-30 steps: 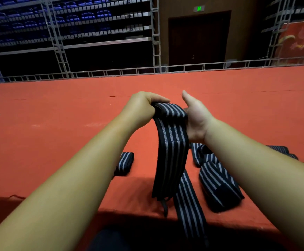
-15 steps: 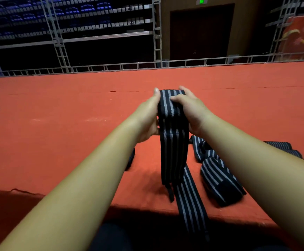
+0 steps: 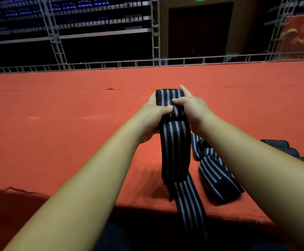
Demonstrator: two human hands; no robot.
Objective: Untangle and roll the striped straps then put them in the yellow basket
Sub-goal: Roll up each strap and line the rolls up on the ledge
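I hold a black strap with grey stripes [image 3: 174,149] upright above the red carpeted platform [image 3: 57,133]. My left hand [image 3: 154,115] grips the strap's top from the left, thumb across its front. My right hand [image 3: 193,109] grips it from the right, thumb on the front and fingers behind. The strap hangs in folded layers, and its loose tail [image 3: 189,203] runs over the platform's front edge. More striped straps [image 3: 218,176] lie tangled on the carpet under my right forearm. No yellow basket is in view.
Further striped straps [image 3: 283,147] lie at the right, partly hidden by my right arm. The platform's front edge [image 3: 147,207] drops into shadow near me. A metal railing [image 3: 147,63] and scaffolding with seats stand beyond the far edge.
Both hands have closed round the top of the strap, with my left thumb now wrapped over its front. The small rolled strap beside my left arm is hidden now.
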